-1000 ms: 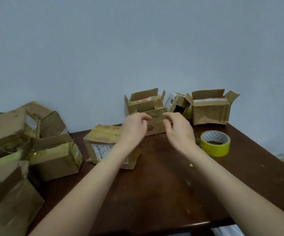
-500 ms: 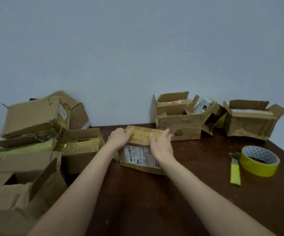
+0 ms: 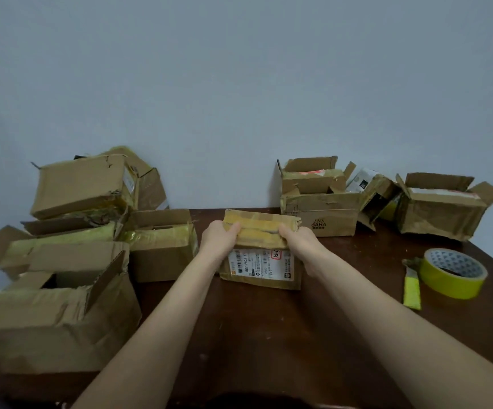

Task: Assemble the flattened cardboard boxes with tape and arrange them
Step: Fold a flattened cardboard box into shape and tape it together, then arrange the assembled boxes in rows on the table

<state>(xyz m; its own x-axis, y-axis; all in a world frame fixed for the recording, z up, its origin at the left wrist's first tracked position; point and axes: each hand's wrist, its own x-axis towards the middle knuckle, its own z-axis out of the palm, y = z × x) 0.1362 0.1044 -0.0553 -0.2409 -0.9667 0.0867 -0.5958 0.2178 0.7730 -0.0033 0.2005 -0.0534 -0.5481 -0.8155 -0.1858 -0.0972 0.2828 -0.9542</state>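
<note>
Flattened cardboard box (image 3: 261,267), white shipping label facing the camera, sits at the centre of a dark brown wooden bench (image 3: 268,335), its lower edge meeting the wood. Two bare forearms reach in from 6 o'clock. The left hand (image 3: 218,237) and right hand (image 3: 301,242) grip the box's tape-covered upper edge, one at each end, the fingers (image 3: 234,227) curled over the top and clenched on the cardboard.

Nearest, at 8 o'clock, a large open carton (image 3: 56,320), creased and banded with yellowish tape, stands with its flaps up. At 3 o'clock a yellow tape roll (image 3: 453,273) lies flat on the bench, a short yellow strip (image 3: 412,290) just beside it on the left.

Farther back, at 9 o'clock, a smaller open box (image 3: 162,246) stands near the left hand. Behind it, at 10 o'clock, a heap of crumpled boxes (image 3: 80,187) rises against the wall.

At 1 o'clock a carton printed BAHA (image 3: 319,219) stands just behind the held box, an open box (image 3: 310,178) at its back. A tipped box (image 3: 375,196) leans beside them, and at 2 o'clock a wide open box (image 3: 440,214) ends the row.

A plain pale blue-grey wall (image 3: 239,84) fills the room behind the bench.
</note>
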